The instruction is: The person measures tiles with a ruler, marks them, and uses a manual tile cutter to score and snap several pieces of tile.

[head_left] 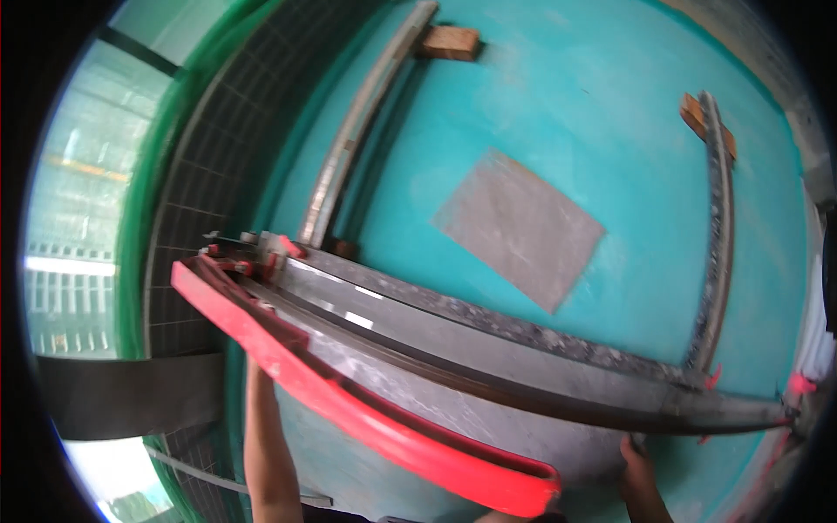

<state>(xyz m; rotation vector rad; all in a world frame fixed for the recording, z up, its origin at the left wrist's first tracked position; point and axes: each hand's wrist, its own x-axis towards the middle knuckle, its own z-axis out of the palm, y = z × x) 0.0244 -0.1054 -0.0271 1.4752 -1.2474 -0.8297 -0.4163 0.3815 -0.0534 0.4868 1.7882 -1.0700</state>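
A manual tile cutter lies across the lower middle, with a long metal rail (488, 383) and a red lever handle (375, 427) slanting over the near side. Under the rail lies a grey marbled tile (401, 370), partly covered by rail and handle. My left hand (259, 376) reaches up at the tile's left end; the red handle hides its fingers, so their grip does not show. At the tile's right end, just below the rail, my right hand (638, 462) grips the edge, thumb raised, its other fingers mostly hidden.
Two metal support arms (364, 122) (719, 218) stretch away from the cutter, their far ends by brick-like blocks (451, 42) (690, 115). A grey rectangular piece (523, 227) lies on the turquoise floor (558, 96) between them. Dark tiled wall (205, 174) and green netting (144, 200) line the left.
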